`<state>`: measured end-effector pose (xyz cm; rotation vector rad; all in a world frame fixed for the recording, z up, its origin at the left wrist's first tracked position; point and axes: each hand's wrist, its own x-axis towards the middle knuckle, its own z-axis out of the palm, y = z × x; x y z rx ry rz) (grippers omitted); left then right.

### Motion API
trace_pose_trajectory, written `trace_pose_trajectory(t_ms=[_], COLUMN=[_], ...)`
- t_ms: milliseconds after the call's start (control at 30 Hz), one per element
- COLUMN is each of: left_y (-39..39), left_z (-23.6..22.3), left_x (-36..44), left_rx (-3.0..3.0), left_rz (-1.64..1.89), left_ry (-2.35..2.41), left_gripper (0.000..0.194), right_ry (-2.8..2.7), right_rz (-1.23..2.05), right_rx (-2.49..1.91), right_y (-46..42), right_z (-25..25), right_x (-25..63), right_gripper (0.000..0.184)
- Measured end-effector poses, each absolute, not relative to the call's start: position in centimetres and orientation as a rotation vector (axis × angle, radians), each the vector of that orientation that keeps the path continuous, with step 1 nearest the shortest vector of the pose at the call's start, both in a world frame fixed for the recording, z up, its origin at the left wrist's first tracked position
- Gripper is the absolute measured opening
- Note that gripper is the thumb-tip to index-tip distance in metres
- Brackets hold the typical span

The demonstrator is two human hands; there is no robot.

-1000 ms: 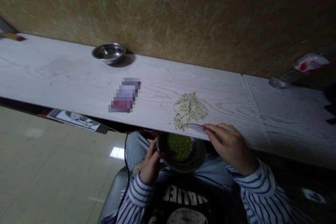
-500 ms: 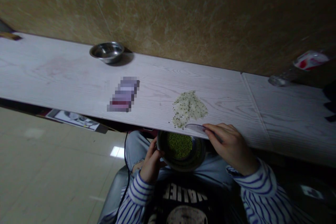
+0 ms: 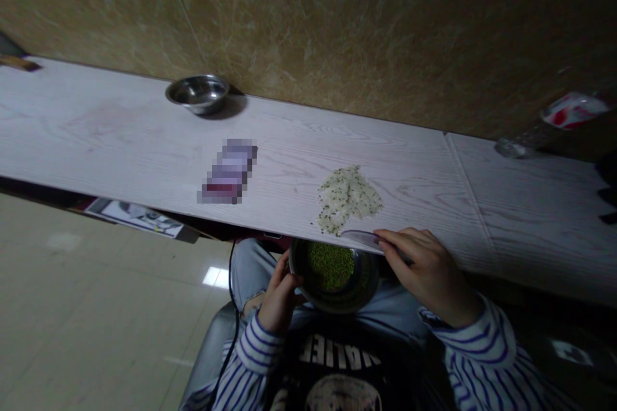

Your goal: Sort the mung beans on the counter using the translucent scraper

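Note:
My left hand (image 3: 277, 298) grips the rim of a dark metal bowl (image 3: 362, 289) that rests on my lap just below the table's near edge. Green beans (image 3: 330, 265) fill the bowl. My right hand (image 3: 427, 273) is closed on a thin clear plastic card (image 3: 359, 237), whose flat end lies on the table edge against a pile of white rice mixed with green beans (image 3: 348, 197).
The long whitish wooden table (image 3: 120, 135) runs along a brown wall. An empty steel bowl (image 3: 198, 92) stands at the back left. A blurred flat object (image 3: 229, 171) lies mid-table. A clear bottle with a red label (image 3: 554, 122) lies at the far right.

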<state>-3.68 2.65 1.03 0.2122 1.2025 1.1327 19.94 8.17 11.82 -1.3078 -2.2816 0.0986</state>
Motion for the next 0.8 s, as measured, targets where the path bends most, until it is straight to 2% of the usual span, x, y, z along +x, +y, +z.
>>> trace_pose_trajectory(t_ms=[800], left_y=[2.6], left_z=[0.7], left_x=[-3.9], left_rx=[0.216], left_rz=[1.129], left_ry=[1.219], left_gripper=[0.076], right_ry=[-2.273], right_rz=[0.125], right_rx=[-1.278], right_y=[8.3], right_z=[11.6], right_x=[18.8], right_gripper=[0.02])
